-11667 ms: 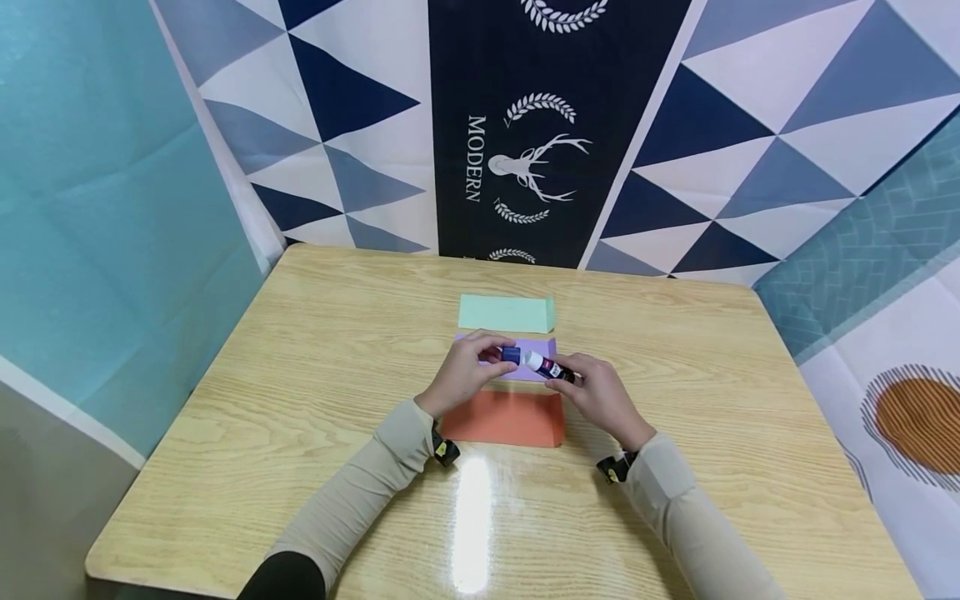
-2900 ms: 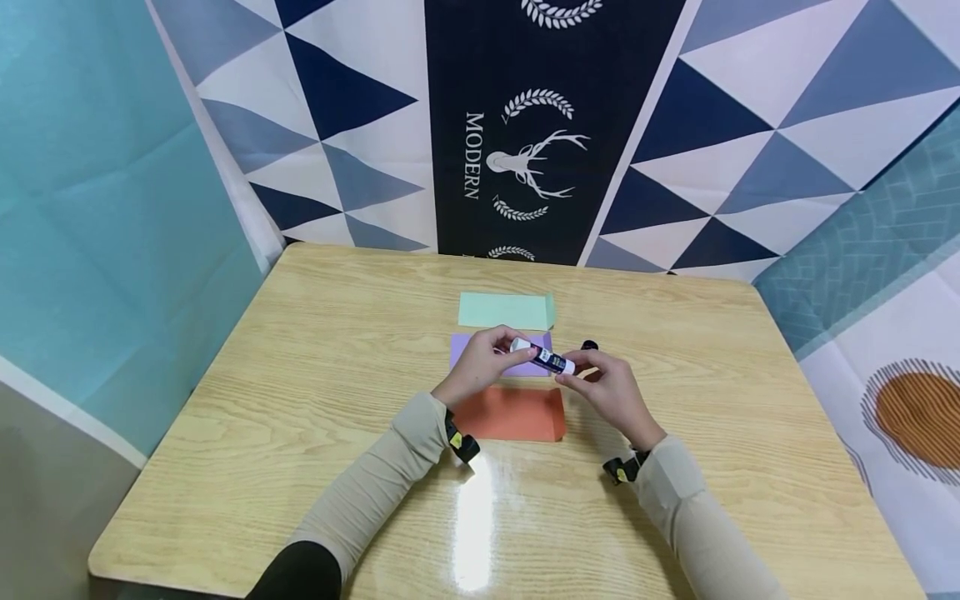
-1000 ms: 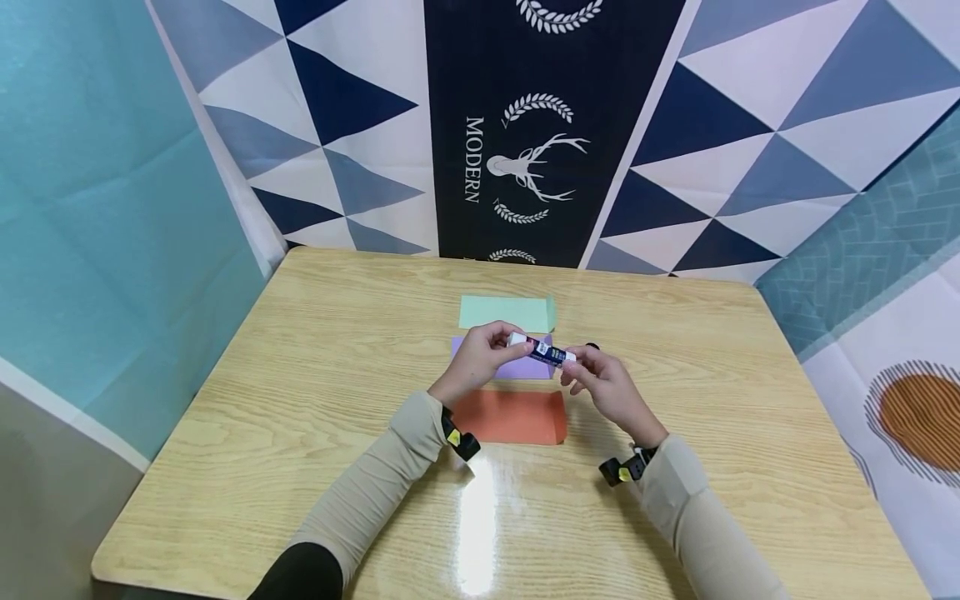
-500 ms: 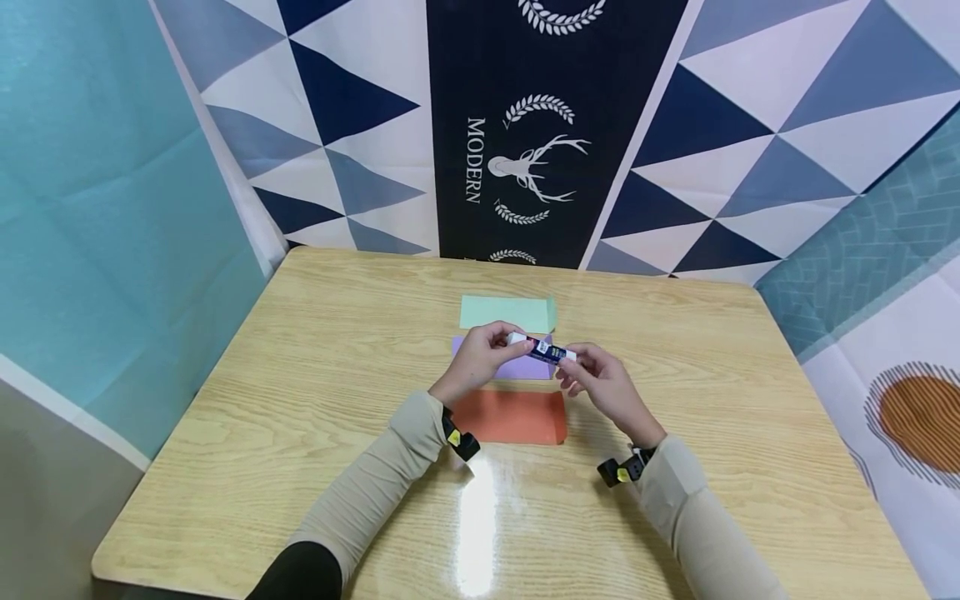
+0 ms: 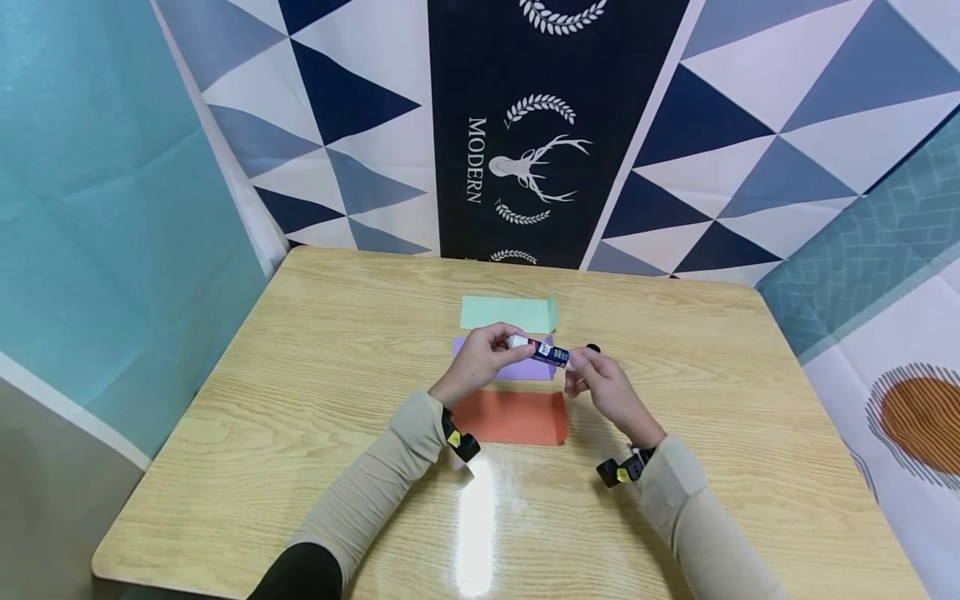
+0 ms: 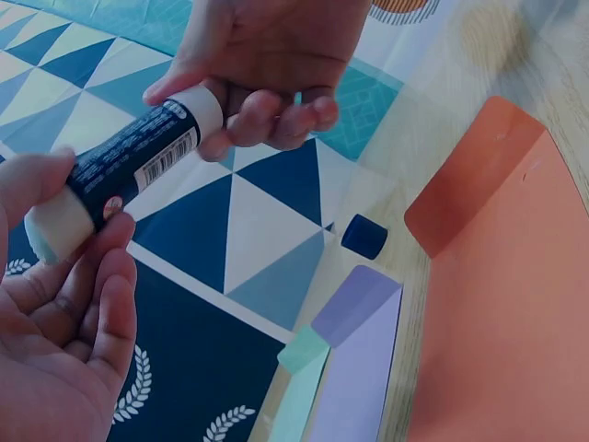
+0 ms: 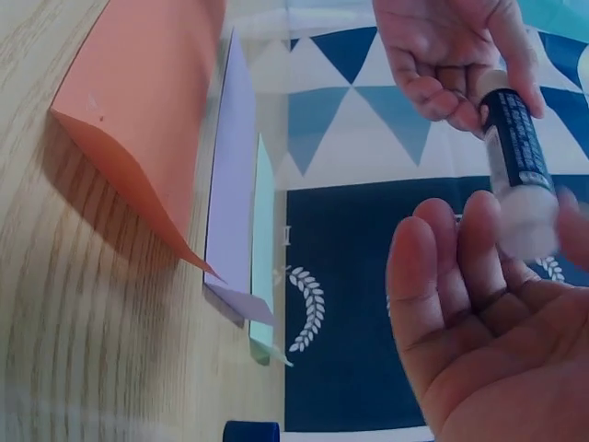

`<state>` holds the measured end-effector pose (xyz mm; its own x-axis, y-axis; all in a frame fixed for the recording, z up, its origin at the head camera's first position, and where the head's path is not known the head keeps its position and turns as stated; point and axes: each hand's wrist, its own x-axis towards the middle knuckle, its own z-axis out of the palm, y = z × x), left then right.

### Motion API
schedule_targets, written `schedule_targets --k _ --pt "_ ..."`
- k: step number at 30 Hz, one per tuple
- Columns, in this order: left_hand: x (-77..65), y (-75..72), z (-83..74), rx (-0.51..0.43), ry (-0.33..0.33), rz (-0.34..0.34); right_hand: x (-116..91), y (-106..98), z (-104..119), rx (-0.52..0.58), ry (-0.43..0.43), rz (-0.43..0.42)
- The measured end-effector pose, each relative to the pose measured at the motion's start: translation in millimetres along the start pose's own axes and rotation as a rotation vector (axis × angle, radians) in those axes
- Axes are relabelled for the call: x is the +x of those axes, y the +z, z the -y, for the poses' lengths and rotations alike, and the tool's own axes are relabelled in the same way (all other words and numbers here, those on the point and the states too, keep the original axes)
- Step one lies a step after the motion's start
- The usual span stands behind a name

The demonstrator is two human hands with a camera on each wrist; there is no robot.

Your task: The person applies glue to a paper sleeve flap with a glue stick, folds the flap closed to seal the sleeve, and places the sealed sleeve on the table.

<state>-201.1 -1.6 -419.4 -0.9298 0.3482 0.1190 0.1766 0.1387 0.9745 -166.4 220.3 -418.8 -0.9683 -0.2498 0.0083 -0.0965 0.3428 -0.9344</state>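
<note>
A dark-labelled glue stick [image 5: 553, 354] is held above the envelopes with its cap off. My left hand [image 5: 480, 360] pinches it near the white uncapped end, thumb on top and fingers beneath. At the other end, my right hand [image 5: 611, 393] has thumb and fingers on the white base [image 6: 204, 109]; the thumb is blurred in the right wrist view. The dark blue cap [image 6: 364, 237] lies on the table beyond the right hand. Below are a purple envelope [image 5: 525, 370], partly covered by the left hand, and an orange envelope [image 5: 510, 418] nearer the body.
A mint green envelope [image 5: 506, 313] lies farthest back in the row. All three have their flaps at the right end. The wooden table [image 5: 337, 333] ends at a patterned cloth backdrop [image 5: 517, 167]. A camera is strapped to each wrist.
Earlier, the left hand held the cap and the right the glue stick; now the cap lies on the table and the left hand holds the stick. The right fingers have shifted around the base.
</note>
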Motion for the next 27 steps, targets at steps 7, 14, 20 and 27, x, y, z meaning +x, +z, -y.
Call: schedule_targets --k 7,14,20,27 --pt "-1.0 0.9 -1.0 -0.009 0.009 0.017 -0.1 0.1 -2.3 0.053 0.048 0.048" --pt "-0.2 0.5 2.1 -0.016 -0.003 -0.028 0.5 -0.6 -2.1 0.066 0.037 -0.001" --pt "0.1 0.1 4.9 -0.013 -0.02 -0.036 0.0 -1.0 0.2 0.053 0.011 -0.042" --pt "-0.2 -0.4 4.6 -0.013 -0.012 -0.002 0.2 -3.0 -2.0 0.011 0.018 0.033"
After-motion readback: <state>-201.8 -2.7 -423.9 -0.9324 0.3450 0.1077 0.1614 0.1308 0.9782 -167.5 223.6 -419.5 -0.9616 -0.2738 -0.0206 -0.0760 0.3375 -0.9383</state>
